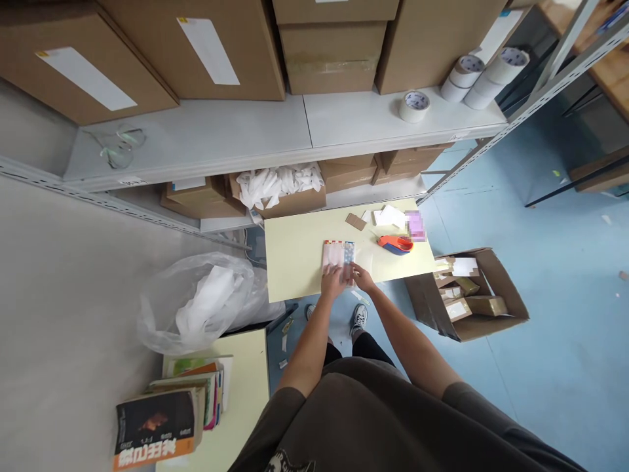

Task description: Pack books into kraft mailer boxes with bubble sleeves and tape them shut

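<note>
A small flat packet [333, 252] with a pale pink face, a red-patterned top edge and a blue dotted strip [349, 250] on its right lies on the pale yellow table [295, 255]. Over its lower left part rests my left hand [334, 282], fingers laid out on the surface. My right hand [363, 278] pinches the lower right edge, at the blue strip. Some clear film seems to lie just right of the packet. An orange and blue tape dispenser [396, 244] lies farther right on the same table.
White papers [390, 216], a brown card [356, 221] and a purple item [415, 225] lie at the table's back. An open carton [417, 305] with small boxes stands on the floor at right. Shelving [221, 131] carries boxes and tape rolls [414, 106]. Books [157, 426] are stacked lower left.
</note>
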Motion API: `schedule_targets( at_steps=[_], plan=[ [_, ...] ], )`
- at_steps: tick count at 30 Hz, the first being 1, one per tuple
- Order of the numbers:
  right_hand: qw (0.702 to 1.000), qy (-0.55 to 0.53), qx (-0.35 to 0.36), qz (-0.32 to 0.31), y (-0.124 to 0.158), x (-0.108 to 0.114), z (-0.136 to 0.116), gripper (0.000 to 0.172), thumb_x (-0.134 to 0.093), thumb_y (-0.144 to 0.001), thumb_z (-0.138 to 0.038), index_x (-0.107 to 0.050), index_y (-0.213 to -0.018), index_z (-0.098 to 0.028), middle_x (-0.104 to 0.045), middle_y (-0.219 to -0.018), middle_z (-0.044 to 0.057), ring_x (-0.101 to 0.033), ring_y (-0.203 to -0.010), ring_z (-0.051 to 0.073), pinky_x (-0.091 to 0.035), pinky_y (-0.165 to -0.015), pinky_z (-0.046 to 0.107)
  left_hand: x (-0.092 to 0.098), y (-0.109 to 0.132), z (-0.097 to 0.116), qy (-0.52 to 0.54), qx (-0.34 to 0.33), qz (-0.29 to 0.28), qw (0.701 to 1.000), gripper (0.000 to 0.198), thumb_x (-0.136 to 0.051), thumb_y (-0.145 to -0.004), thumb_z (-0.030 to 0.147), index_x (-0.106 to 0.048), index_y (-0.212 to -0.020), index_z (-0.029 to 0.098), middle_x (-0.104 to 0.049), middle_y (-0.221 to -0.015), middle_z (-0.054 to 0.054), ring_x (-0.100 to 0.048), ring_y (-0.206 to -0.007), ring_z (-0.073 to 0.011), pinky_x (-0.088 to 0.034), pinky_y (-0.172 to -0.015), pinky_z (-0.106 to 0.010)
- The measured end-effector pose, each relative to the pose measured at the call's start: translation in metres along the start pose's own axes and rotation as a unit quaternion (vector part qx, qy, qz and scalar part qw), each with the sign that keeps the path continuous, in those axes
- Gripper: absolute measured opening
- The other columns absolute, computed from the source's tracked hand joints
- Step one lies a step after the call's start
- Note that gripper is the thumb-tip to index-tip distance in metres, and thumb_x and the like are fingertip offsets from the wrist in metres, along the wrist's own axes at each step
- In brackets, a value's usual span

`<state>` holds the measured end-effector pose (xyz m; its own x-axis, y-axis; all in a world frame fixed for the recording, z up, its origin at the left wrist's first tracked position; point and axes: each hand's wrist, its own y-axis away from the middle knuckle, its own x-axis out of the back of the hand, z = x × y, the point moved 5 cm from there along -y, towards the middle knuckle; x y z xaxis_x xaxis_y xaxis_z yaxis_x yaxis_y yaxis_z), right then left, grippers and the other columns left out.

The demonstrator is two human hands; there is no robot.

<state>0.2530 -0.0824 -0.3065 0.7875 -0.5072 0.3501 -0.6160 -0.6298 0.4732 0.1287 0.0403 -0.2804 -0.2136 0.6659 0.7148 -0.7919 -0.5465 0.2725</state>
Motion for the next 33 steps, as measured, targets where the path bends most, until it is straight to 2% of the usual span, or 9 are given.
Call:
schedule_targets(
  at_steps=[4,8,11,15,19,22,25,27,33],
  plan=[
    [0.993,0.020,-0.047,0.103,0.008,0.025,0.020,0.060,-0.063,-0.086,-0.026,-0.067,-0.146,-0.020,-0.066,-0.153,0.014,-0.065,-0.137,0.030,-0.052,-0.118,0.045,0.005,-0.008,-0.009,0.009,0.043,0.010,0.999,0.044,-0.055,-0.099,0.012,-0.068,-0.139,0.025,-0.069,-0.143,-0.013,-0.051,-0.149,-0.0286,-0.045,-0.123,-0.045],
    [0.970,0.048,-0.115,0.209,0.015,0.046,0.048,0.064,-0.063,-0.084,-0.030,-0.064,-0.146,-0.015,-0.069,-0.145,0.019,-0.067,-0.134,0.032,-0.051,-0.118,0.044,0.011,-0.015,-0.012,-0.016,0.062,0.030,0.997,0.054,-0.057,-0.091,0.002,-0.069,-0.138,0.025,-0.067,-0.142,-0.012,-0.054,-0.143,-0.0274,-0.044,-0.123,-0.040],
    [0.971,0.018,-0.138,0.193,0.007,0.042,0.058,0.065,-0.064,-0.084,-0.033,-0.062,-0.147,-0.018,-0.076,-0.130,0.014,-0.075,-0.115,0.028,-0.059,-0.103,0.038,0.012,-0.014,-0.010,-0.040,0.080,0.058,0.994,0.059,-0.065,-0.089,0.006,-0.066,-0.142,0.029,-0.057,-0.156,-0.011,-0.048,-0.149,-0.0305,-0.044,-0.122,-0.043],
    [0.966,0.009,-0.176,0.187,-0.008,0.033,0.057,0.057,-0.071,-0.078,-0.031,-0.069,-0.135,-0.023,-0.082,-0.108,0.008,-0.078,-0.098,0.026,-0.061,-0.089,0.034,0.014,-0.007,-0.017,-0.043,0.157,0.099,0.982,0.064,-0.075,-0.088,0.020,-0.062,-0.150,0.028,-0.048,-0.166,-0.014,-0.042,-0.153,-0.0374,-0.045,-0.120,-0.048],
    [0.962,-0.028,-0.189,0.196,-0.015,0.030,0.050,0.035,-0.074,-0.074,-0.032,-0.078,-0.108,-0.022,-0.081,-0.094,0.009,-0.076,-0.088,0.026,-0.060,-0.079,0.035,0.013,-0.005,-0.025,-0.040,0.182,0.080,0.979,0.065,-0.080,-0.086,0.025,-0.064,-0.149,0.030,-0.049,-0.165,-0.015,-0.045,-0.151,-0.0396,-0.044,-0.121,-0.051],
    [0.970,-0.100,-0.139,0.173,-0.015,0.022,0.041,0.033,-0.073,-0.079,-0.045,-0.080,-0.098,-0.020,-0.081,-0.087,0.007,-0.074,-0.081,0.025,-0.059,-0.073,0.034,0.011,-0.007,-0.027,-0.038,0.152,0.056,0.986,0.061,-0.079,-0.086,0.022,-0.069,-0.146,0.030,-0.049,-0.166,-0.015,-0.048,-0.150,-0.0401,-0.045,-0.121,-0.051],
    [0.973,-0.176,-0.078,0.128,-0.016,0.008,0.028,0.039,-0.076,-0.078,-0.050,-0.081,-0.098,-0.017,-0.082,-0.092,0.009,-0.074,-0.087,0.025,-0.060,-0.079,0.035,0.009,-0.007,-0.026,-0.034,0.144,0.046,0.988,0.061,-0.077,-0.086,0.022,-0.069,-0.146,0.029,-0.047,-0.168,-0.015,-0.048,-0.150,-0.0410,-0.046,-0.119,-0.051],
    [0.980,-0.156,-0.070,0.099,-0.018,-0.003,0.019,0.037,-0.077,-0.079,-0.046,-0.083,-0.102,-0.018,-0.083,-0.103,0.010,-0.075,-0.096,0.026,-0.060,-0.088,0.036,0.009,-0.007,-0.025,-0.023,0.152,0.046,0.987,0.061,-0.078,-0.086,0.021,-0.069,-0.146,0.029,-0.046,-0.169,-0.015,-0.047,-0.150,-0.0404,-0.047,-0.118,-0.050],
    [0.988,0.123,-0.079,0.042,-0.021,-0.026,-0.005,0.045,-0.074,-0.087,-0.033,-0.082,-0.130,-0.022,-0.070,-0.143,0.014,-0.070,-0.122,0.029,-0.052,-0.112,0.039,0.021,-0.015,-0.029,0.030,0.270,0.064,0.960,0.096,-0.091,-0.075,0.025,-0.046,-0.159,0.025,-0.056,-0.157,-0.018,-0.057,-0.142,-0.0346,-0.049,-0.112,-0.041]
  ],
)
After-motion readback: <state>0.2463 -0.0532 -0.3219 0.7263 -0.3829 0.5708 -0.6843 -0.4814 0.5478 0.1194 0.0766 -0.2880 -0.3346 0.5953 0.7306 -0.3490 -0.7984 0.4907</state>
